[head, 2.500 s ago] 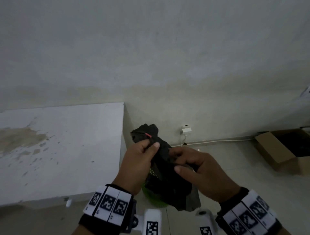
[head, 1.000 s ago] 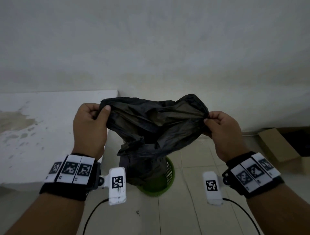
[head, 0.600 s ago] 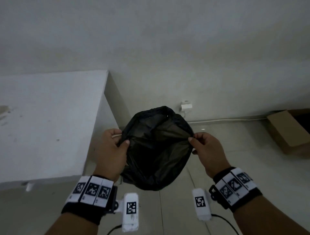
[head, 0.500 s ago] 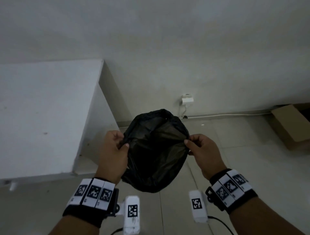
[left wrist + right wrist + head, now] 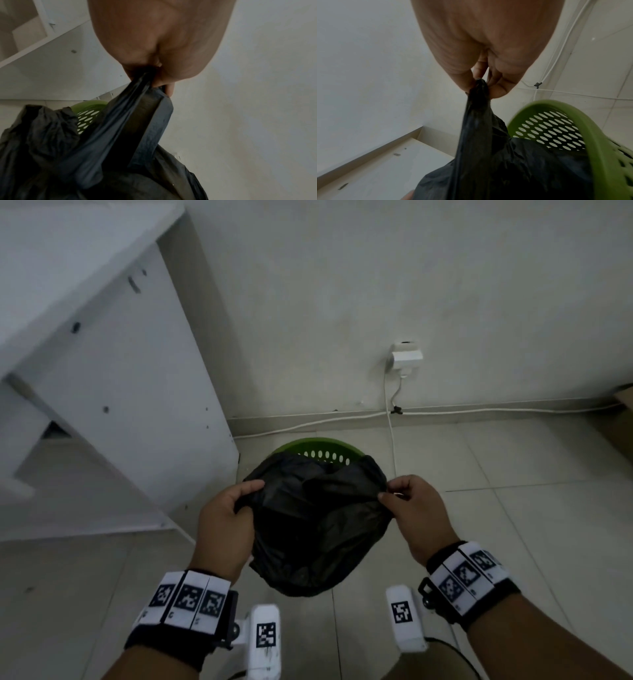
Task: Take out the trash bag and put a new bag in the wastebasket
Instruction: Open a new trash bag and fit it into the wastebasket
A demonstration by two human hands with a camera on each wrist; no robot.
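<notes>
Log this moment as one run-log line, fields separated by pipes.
left hand grips black bag rim | right hand pinches opposite rim | bag held open over green wastebasket | not yet seated

The black trash bag (image 5: 317,522) hides most of the green wastebasket (image 5: 318,445), whose base and floor contact cannot be seen, while a cardboard box (image 5: 623,419) is cut off by the head view's right edge and both forearms by its bottom edge.

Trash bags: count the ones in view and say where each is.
1. The black trash bag hangs over the green wastebasket, its rim pinched by the left hand and the right hand. The bag hides most of the basket's inside.
</notes>
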